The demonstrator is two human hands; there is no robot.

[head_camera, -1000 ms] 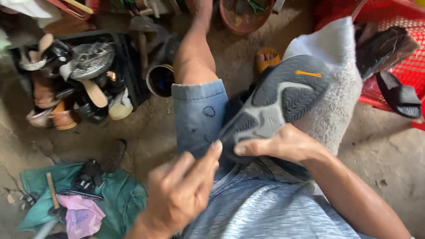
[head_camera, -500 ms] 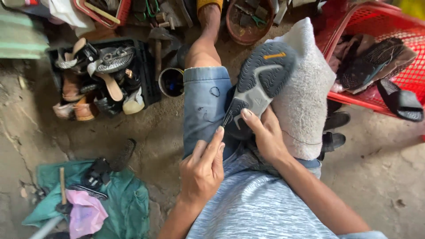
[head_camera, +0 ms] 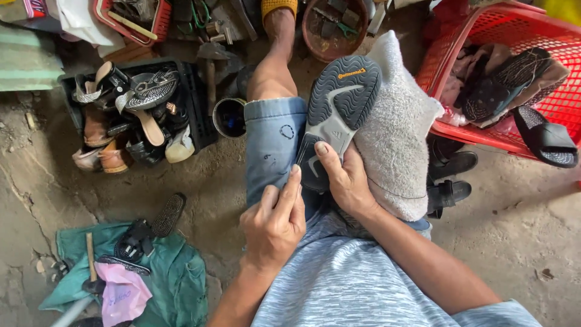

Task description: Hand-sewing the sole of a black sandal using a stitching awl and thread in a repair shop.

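the grey knit shoe lay sole-up across the person's right thigh, its dark grey sole facing the camera and its toe pointing to the far side. the right hand was closed around the near, heel end, thumb pressed flat on the sole and the other fingers wrapped under the upper, out of sight. the left hand sat just left of the heel, its fingers loosely curled and the fingertips pinched together at the sole's near left edge; whether they held anything small there could not be told. the shoe rested only on the denim knee and in that one grip, so it seemed a hard push at the edge could roll it off to the right, toward the black sandals on the ground beside the leg. the soft upper probably gave little to brace against, and the pinching fingers might have slipped off the edge. farther out, a red basket of shoes stood to the right, a black crate of sandals to the left, and a hammer lay on a green cloth near left.
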